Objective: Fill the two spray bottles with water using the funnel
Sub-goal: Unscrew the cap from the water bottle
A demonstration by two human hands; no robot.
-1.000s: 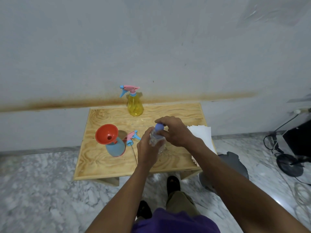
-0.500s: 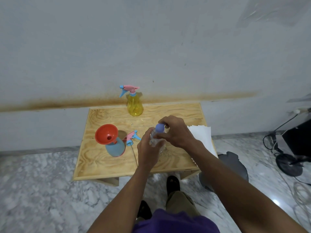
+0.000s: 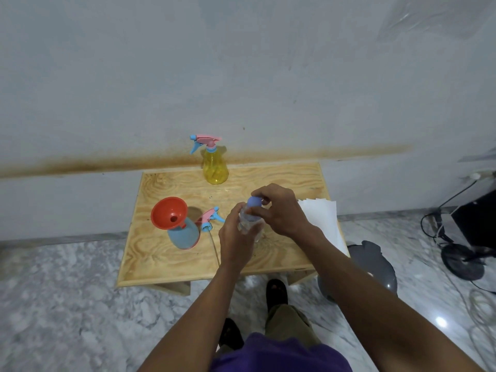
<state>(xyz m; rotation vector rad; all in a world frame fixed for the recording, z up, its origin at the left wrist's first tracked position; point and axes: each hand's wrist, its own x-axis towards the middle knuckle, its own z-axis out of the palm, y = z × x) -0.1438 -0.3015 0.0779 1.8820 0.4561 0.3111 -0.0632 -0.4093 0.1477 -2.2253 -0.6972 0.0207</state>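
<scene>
Grey plaster wall backs a grainy plywood tabletop (image 3: 166,253). Near its middle, the left hand (image 3: 236,237) wraps a clear plastic water bottle (image 3: 248,224), while the right hand (image 3: 279,210) pinches the rounded blue cap (image 3: 254,202) from above. Toward the left edge, an orange cone-shaped funnel (image 3: 169,213) sits in the blue spray bottle (image 3: 183,234), its pink sprayer head (image 3: 210,218) lying beside it. At the back edge stands the translucent yellow spray bottle (image 3: 214,167).

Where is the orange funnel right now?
The orange funnel sits in the neck of the blue spray bottle, on the left part of the wooden table, beside the loose pink sprayer head.
</scene>
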